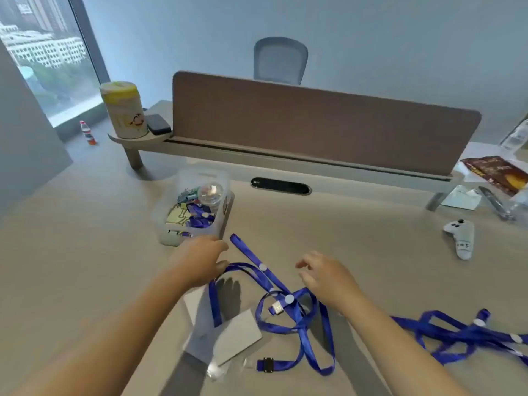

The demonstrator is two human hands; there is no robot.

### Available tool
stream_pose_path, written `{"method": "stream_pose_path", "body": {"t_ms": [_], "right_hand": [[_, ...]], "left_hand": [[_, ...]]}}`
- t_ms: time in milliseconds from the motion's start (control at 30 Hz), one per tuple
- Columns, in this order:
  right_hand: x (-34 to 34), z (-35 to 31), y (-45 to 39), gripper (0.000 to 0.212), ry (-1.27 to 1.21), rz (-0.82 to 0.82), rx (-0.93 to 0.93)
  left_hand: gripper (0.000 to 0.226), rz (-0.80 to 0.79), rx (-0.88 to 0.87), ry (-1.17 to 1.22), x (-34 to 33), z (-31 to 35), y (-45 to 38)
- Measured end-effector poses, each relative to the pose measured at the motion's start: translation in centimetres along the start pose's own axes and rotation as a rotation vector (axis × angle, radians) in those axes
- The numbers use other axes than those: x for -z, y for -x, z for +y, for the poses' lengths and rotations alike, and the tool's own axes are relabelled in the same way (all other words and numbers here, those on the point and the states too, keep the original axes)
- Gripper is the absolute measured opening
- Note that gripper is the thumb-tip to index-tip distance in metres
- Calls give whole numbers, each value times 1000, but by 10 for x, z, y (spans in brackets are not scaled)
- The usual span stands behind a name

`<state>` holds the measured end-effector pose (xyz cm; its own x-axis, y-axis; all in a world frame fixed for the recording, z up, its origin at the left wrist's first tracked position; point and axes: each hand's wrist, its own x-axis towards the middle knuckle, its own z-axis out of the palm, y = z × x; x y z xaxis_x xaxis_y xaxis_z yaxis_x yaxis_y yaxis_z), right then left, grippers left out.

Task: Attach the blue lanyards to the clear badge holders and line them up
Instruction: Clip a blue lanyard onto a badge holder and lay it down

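Observation:
A tangle of blue lanyards (pixel 288 315) lies on the desk in front of me, with white snap dots and a metal clip at its middle. My left hand (pixel 200 261) pinches one blue strap at the tangle's left end. Just right of the strap's crossing, my right hand (pixel 328 277) hovers with loosely curled fingers and holds nothing. Clear badge holders (pixel 228 335) with white cards lie below my left hand, one under a blue strap. A second heap of blue lanyards (pixel 468 335) sits at the right.
A clear plastic box (pixel 197 207) with binder clips, more blue lanyards and a small round tub stands just beyond my left hand. A grey plush toy (pixel 461 235) lies at the right. A brown divider screen (pixel 314 121) closes off the desk's far side.

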<state>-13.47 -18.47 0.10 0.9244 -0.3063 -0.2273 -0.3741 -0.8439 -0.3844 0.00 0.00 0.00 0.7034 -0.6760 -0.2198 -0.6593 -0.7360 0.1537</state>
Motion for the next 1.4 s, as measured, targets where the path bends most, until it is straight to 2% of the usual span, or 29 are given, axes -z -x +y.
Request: {"method": "stream_pose_path", "body": {"t_ms": [33,133,367,500,667,767,900,1033,1167,1267,1333,1400], "right_hand": [[-9,3,-1,31,41,-67,-29],[-37,12,-1,30,70,-154,-45],[-64,20,-1,29,44,-151,-30],[-65,22,-2,30,33,-161,-26],[-63,14,-8,29,-52,-94,0],[-58,4,-14,38,-179,-106,21],[-54,-4,-18,48,-201,-195,25],[-46,-5,-18,32,-225,-213,11],[-33,-9,-15,17,-402,-206,0],[-26,-16,-16,25,-565,-189,-7],[-23,-22,-17,19,-643,-180,-27],[-21,-28,-20,23,-704,-155,-53]], "left_hand": [[36,-82,34,4,-14,1,3],[36,-179,79,-12,-59,5,11],[27,-177,117,-80,-100,29,17],[23,-176,138,-93,-102,30,16],[27,-222,104,107,-76,32,13],[27,-182,69,122,-58,34,9],[26,-106,62,120,-35,35,2],[23,-16,26,67,-19,31,-4],[27,-7,84,81,-14,19,-8],[28,7,150,225,-14,15,-10],[33,76,173,288,-14,16,-9],[39,169,179,380,-13,20,-6]]}}
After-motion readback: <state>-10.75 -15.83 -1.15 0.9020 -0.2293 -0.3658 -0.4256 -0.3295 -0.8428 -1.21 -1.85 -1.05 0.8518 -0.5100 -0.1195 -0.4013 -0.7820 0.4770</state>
